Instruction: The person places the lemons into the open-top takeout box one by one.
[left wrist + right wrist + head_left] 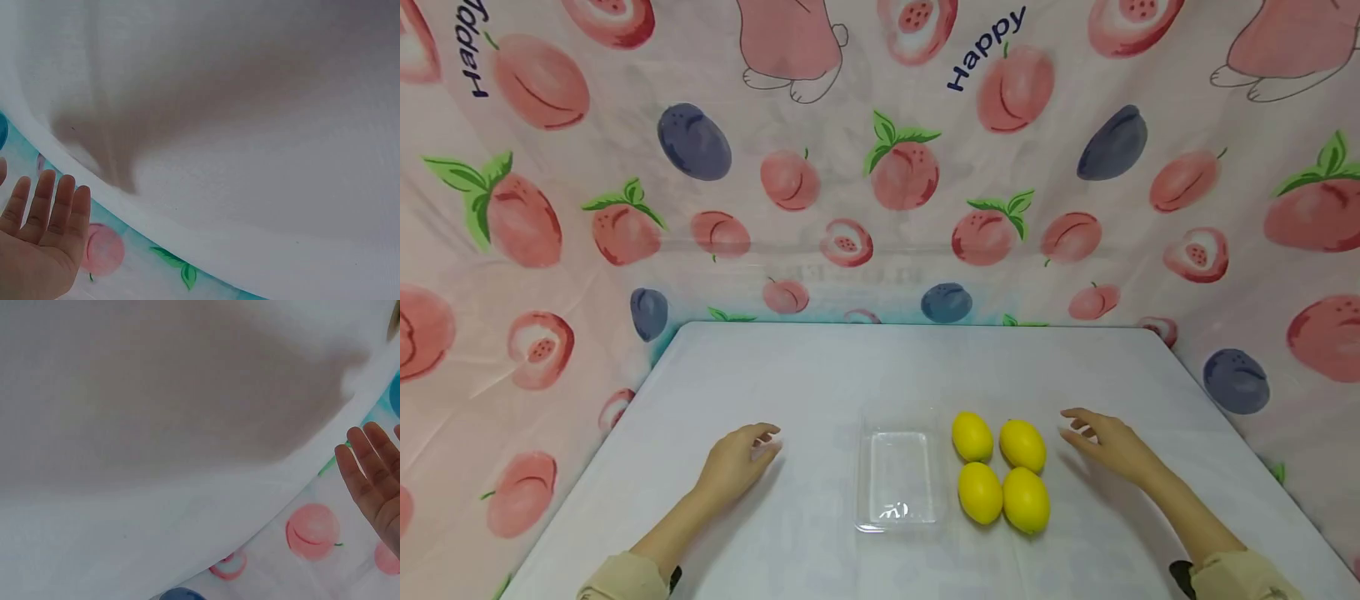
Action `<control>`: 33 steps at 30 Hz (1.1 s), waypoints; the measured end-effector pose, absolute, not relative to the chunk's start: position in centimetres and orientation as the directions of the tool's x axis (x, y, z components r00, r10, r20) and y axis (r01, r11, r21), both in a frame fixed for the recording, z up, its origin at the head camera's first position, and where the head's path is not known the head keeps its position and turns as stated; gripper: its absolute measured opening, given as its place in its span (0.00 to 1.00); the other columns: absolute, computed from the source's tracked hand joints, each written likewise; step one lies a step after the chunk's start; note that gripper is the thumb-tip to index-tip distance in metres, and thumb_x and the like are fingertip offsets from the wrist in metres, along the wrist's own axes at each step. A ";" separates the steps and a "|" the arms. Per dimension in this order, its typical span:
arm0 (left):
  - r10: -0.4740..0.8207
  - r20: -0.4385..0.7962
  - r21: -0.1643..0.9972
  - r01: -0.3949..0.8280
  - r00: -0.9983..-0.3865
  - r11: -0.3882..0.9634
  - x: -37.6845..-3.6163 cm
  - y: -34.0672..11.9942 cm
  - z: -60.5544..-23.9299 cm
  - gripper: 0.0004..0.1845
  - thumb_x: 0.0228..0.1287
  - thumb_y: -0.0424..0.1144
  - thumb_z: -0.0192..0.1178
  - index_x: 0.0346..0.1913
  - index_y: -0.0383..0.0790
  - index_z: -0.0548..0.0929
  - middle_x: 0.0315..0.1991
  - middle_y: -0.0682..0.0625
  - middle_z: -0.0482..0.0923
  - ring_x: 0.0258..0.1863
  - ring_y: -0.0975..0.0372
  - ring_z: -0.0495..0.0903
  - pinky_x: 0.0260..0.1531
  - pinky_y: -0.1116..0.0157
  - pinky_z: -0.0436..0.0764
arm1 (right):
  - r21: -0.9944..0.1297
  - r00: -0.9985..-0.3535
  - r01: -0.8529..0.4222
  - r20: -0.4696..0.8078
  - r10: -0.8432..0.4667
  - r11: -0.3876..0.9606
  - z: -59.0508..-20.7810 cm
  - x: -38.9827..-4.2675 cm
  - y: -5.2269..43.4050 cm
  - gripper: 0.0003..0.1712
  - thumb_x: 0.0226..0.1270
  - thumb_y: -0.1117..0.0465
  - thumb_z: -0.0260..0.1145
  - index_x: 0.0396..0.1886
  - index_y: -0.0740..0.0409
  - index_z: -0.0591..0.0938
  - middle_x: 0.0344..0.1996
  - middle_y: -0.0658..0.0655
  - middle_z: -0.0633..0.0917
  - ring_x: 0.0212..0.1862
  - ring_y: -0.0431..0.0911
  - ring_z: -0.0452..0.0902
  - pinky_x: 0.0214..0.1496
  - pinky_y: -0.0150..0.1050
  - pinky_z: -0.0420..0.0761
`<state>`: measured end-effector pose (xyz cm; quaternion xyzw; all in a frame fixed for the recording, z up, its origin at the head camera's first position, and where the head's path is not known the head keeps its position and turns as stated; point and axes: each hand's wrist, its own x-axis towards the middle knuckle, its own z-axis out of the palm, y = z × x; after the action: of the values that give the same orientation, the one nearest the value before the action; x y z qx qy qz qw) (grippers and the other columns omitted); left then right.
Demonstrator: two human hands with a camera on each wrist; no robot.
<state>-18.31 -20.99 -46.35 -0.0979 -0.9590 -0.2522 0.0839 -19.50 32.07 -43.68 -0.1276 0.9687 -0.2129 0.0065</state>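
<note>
Lemons point(1000, 471) — four, grouped just right of the clear tray point(868, 467) on the table point(820, 367). Judged light, firm, smooth-skinned — best cupped around the middle. Left hand point(737, 460) and right hand point(1108, 443) relaxed, fingers apart, holding nothing.

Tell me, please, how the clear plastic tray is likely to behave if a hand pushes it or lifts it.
The clear plastic tray looks thin-walled and empty, so it is probably very light and may slide easily on the smooth white table. Its walls may flex if squeezed. It is low and flat, so tipping seems unlikely, but a push to the right could knock the lemons, which may roll.
</note>
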 end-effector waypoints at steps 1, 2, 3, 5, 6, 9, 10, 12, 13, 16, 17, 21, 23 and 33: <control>0.143 0.208 0.483 0.229 -0.968 0.845 -18.3 -20.9 -46.3 0.14 0.60 0.39 0.63 0.48 0.40 0.82 0.40 0.46 0.84 0.39 0.52 0.82 0.40 0.53 0.82 | -0.425 -0.967 -0.246 0.047 -0.250 0.871 -43.7 -19.5 31.9 0.24 0.66 0.55 0.61 0.54 0.68 0.76 0.41 0.66 0.84 0.39 0.54 0.81 0.43 0.55 0.82; 0.140 0.206 0.500 0.227 -0.968 0.836 -18.4 -20.8 -46.3 0.14 0.60 0.39 0.63 0.48 0.40 0.82 0.40 0.46 0.84 0.40 0.52 0.82 0.41 0.54 0.82 | -0.436 -0.969 -0.240 0.050 -0.243 0.867 -43.7 -19.5 31.8 0.23 0.66 0.55 0.61 0.55 0.67 0.76 0.41 0.65 0.84 0.39 0.54 0.81 0.43 0.54 0.82; 0.140 0.206 0.521 0.230 -0.968 0.822 -18.4 -20.8 -46.3 0.13 0.60 0.38 0.63 0.48 0.39 0.82 0.40 0.46 0.84 0.39 0.52 0.83 0.41 0.54 0.83 | -0.445 -0.969 -0.239 0.053 -0.241 0.863 -43.6 -19.5 31.6 0.23 0.66 0.56 0.61 0.54 0.67 0.76 0.41 0.65 0.84 0.39 0.54 0.81 0.43 0.54 0.82; 0.133 0.205 0.557 0.228 -0.970 0.798 -18.5 -20.6 -46.3 0.13 0.60 0.37 0.63 0.48 0.38 0.82 0.39 0.46 0.84 0.38 0.53 0.83 0.40 0.56 0.83 | -0.461 -0.970 -0.239 0.065 -0.236 0.855 -43.5 -19.5 31.3 0.22 0.67 0.56 0.61 0.54 0.67 0.76 0.42 0.65 0.84 0.39 0.53 0.81 0.44 0.54 0.83; 0.129 0.206 0.574 0.226 -0.970 0.787 -18.6 -20.5 -46.3 0.13 0.60 0.37 0.63 0.47 0.38 0.83 0.38 0.46 0.84 0.38 0.54 0.83 0.39 0.56 0.83 | -0.468 -0.969 -0.242 0.071 -0.236 0.850 -43.5 -19.6 31.1 0.22 0.67 0.57 0.61 0.54 0.67 0.76 0.42 0.65 0.84 0.39 0.53 0.81 0.44 0.54 0.83; 0.109 0.193 0.635 0.209 -0.975 0.744 -18.7 -20.1 -46.3 0.12 0.60 0.35 0.63 0.46 0.36 0.83 0.36 0.47 0.85 0.36 0.56 0.83 0.37 0.59 0.84 | -0.486 -0.965 -0.258 0.087 -0.247 0.835 -43.2 -19.7 30.6 0.21 0.67 0.57 0.61 0.54 0.67 0.76 0.42 0.65 0.84 0.39 0.54 0.81 0.44 0.54 0.82; 0.098 0.183 0.654 0.196 -0.978 0.731 -18.8 -19.9 -46.3 0.12 0.60 0.34 0.63 0.46 0.36 0.83 0.36 0.47 0.85 0.35 0.57 0.83 0.37 0.60 0.84 | -0.491 -0.964 -0.262 0.091 -0.250 0.831 -43.1 -19.8 30.4 0.21 0.67 0.58 0.61 0.54 0.67 0.76 0.42 0.65 0.84 0.39 0.54 0.81 0.45 0.54 0.82; 0.082 0.163 0.686 0.172 -0.983 0.707 -18.8 -19.6 -46.2 0.12 0.59 0.34 0.62 0.46 0.35 0.84 0.36 0.47 0.85 0.35 0.57 0.83 0.36 0.61 0.83 | -0.494 -0.962 -0.269 0.095 -0.256 0.827 -42.9 -20.0 30.0 0.21 0.67 0.58 0.61 0.54 0.67 0.76 0.43 0.66 0.84 0.39 0.54 0.81 0.45 0.54 0.82; 0.075 0.151 0.699 0.161 -0.986 0.697 -18.8 -19.5 -46.1 0.12 0.59 0.33 0.62 0.46 0.35 0.84 0.35 0.47 0.84 0.35 0.57 0.83 0.36 0.62 0.83 | -0.494 -0.961 -0.272 0.096 -0.259 0.826 -42.8 -20.0 29.8 0.21 0.67 0.58 0.61 0.54 0.67 0.76 0.43 0.66 0.83 0.40 0.54 0.81 0.45 0.54 0.82; 0.066 0.119 0.725 0.133 -0.991 0.676 -18.7 -19.0 -46.0 0.12 0.60 0.34 0.62 0.46 0.36 0.84 0.36 0.47 0.84 0.36 0.56 0.82 0.35 0.63 0.83 | -0.494 -0.959 -0.278 0.096 -0.266 0.824 -42.5 -20.2 29.3 0.21 0.67 0.59 0.61 0.54 0.68 0.75 0.45 0.67 0.83 0.41 0.55 0.81 0.46 0.55 0.82; 0.065 0.111 0.730 0.126 -0.992 0.671 -18.6 -18.8 -46.0 0.12 0.60 0.34 0.62 0.46 0.36 0.84 0.36 0.47 0.84 0.36 0.56 0.82 0.34 0.64 0.82 | -0.495 -0.958 -0.279 0.092 -0.270 0.822 -42.4 -20.3 29.1 0.22 0.67 0.59 0.60 0.55 0.68 0.75 0.45 0.67 0.83 0.41 0.55 0.81 0.46 0.56 0.82; 0.059 0.079 0.756 0.098 -0.995 0.648 -18.3 -18.1 -46.2 0.12 0.59 0.34 0.62 0.46 0.36 0.84 0.35 0.48 0.84 0.34 0.59 0.82 0.28 0.69 0.80 | -0.501 -0.957 -0.275 0.061 -0.283 0.821 -42.2 -20.5 28.5 0.24 0.67 0.56 0.60 0.56 0.68 0.74 0.47 0.68 0.82 0.43 0.56 0.80 0.48 0.57 0.81; 0.064 0.059 0.779 0.086 -0.996 0.622 -18.2 -17.7 -46.4 0.12 0.59 0.34 0.62 0.46 0.35 0.83 0.34 0.48 0.83 0.32 0.61 0.81 0.25 0.71 0.79 | -0.507 -0.956 -0.271 0.047 -0.288 0.818 -42.3 -20.5 28.3 0.24 0.67 0.56 0.60 0.56 0.68 0.73 0.47 0.69 0.81 0.43 0.57 0.80 0.48 0.57 0.81; 0.227 -0.058 0.913 0.040 -0.972 0.406 -17.4 -15.1 -45.6 0.17 0.62 0.34 0.58 0.50 0.25 0.78 0.35 0.38 0.81 0.28 0.61 0.78 0.25 0.69 0.83 | -0.547 -0.952 -0.272 0.030 -0.306 0.792 -41.9 -20.8 27.5 0.26 0.67 0.56 0.60 0.58 0.68 0.71 0.49 0.70 0.80 0.45 0.59 0.80 0.50 0.58 0.80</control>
<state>-17.43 -15.08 -45.60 -0.0803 -0.8338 -0.5392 -0.0868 -20.78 27.45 -41.94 -0.1526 0.9461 -0.2840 0.0302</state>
